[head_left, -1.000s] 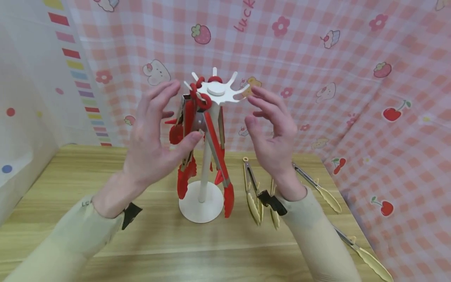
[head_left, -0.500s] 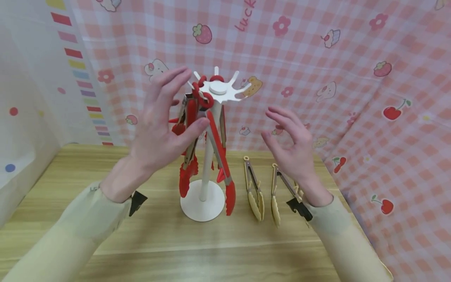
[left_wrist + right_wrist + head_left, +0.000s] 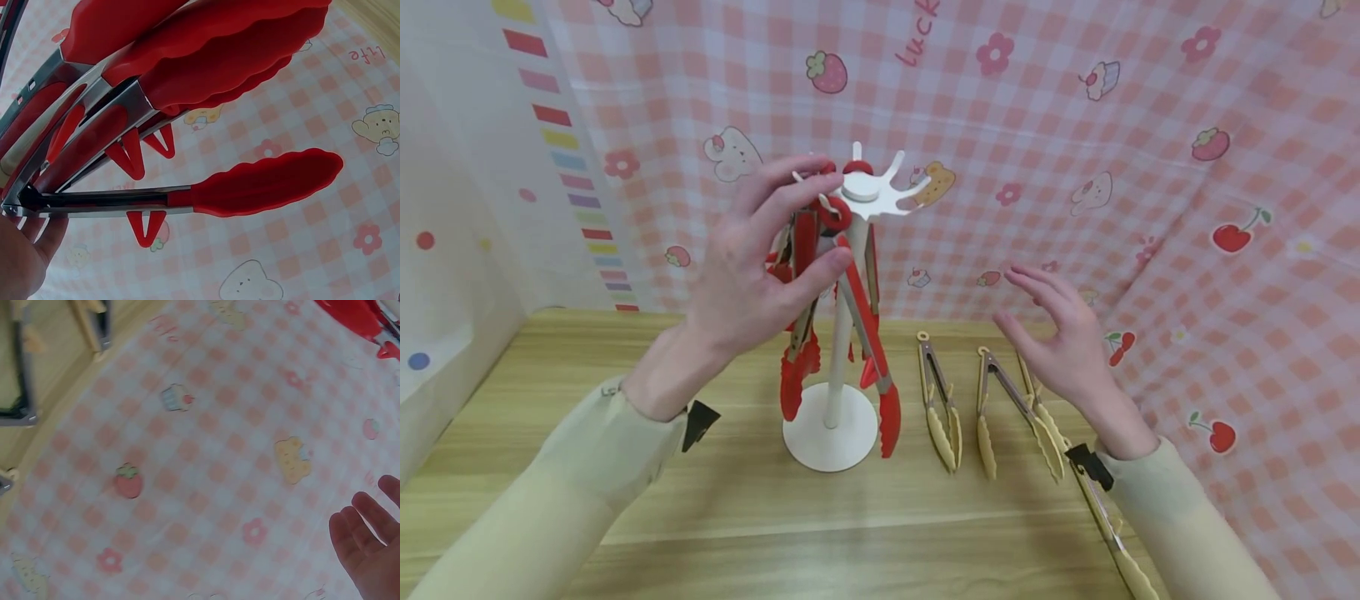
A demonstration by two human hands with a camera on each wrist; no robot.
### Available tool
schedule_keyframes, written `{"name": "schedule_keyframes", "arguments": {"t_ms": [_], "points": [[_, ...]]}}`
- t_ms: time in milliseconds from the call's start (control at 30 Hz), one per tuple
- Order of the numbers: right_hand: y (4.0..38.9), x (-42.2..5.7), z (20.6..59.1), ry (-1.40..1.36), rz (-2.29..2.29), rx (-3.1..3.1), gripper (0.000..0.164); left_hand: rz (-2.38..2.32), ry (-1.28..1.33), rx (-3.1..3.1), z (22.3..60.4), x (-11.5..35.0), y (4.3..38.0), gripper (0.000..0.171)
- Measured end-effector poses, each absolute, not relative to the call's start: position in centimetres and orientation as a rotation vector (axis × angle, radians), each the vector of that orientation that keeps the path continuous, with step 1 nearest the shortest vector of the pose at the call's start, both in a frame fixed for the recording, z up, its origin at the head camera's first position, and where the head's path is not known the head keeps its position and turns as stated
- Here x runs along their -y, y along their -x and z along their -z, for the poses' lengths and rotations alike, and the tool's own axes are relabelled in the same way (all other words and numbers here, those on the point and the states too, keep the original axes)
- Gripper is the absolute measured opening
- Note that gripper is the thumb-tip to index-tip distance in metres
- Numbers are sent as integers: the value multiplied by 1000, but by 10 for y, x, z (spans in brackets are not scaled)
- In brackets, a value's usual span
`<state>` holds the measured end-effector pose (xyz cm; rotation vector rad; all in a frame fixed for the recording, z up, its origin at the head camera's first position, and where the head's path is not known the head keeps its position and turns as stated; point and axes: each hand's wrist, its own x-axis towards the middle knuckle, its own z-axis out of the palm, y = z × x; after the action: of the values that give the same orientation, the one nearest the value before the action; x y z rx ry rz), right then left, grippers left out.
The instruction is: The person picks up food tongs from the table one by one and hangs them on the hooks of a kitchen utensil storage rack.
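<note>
A white rotary utensil stand (image 3: 895, 198) with hooks round its top carries several red-tipped tongs (image 3: 868, 342), hung by red rings on the left and rear hooks. My left hand (image 3: 741, 267) is at the stand's top left, fingers reaching over the hooks and thumb beside the front tongs' upper end. In the left wrist view its fingers (image 3: 50, 240) show at the hinge end of red tongs (image 3: 269, 181), whose arms are spread. To the right, my right hand (image 3: 1063, 342) hovers above cream-tipped tongs (image 3: 988, 433), fingers loosely extended and holding nothing.
Several cream-tipped tongs lie on the wooden table (image 3: 700, 517) right of the stand's round base (image 3: 812, 446); one long pair (image 3: 1112, 525) is partly under the right forearm. A pink checked cloth (image 3: 1045, 133) hangs behind and at right, a white cloth (image 3: 467, 208) at left.
My right hand has drawn away from the stand's hooks, rightward and down. My left hand has shifted slightly right, its fingers now over the stand's top hooks.
</note>
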<state>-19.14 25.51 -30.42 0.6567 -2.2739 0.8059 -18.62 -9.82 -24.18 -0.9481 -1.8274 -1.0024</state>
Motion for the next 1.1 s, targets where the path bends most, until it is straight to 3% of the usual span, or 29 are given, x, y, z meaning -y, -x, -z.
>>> {"name": "schedule_keyframes", "arguments": {"t_ms": [433, 733, 1100], "points": [[181, -298, 347, -612, -649, 2416, 51, 1093, 965, 1731, 247, 91, 190, 39], [175, -317, 363, -583, -592, 2508, 43, 1093, 935, 1735, 248, 91, 190, 55], [164, -347, 380, -570, -439, 2705, 46, 1071, 950, 1744, 246, 90, 191, 58]]}}
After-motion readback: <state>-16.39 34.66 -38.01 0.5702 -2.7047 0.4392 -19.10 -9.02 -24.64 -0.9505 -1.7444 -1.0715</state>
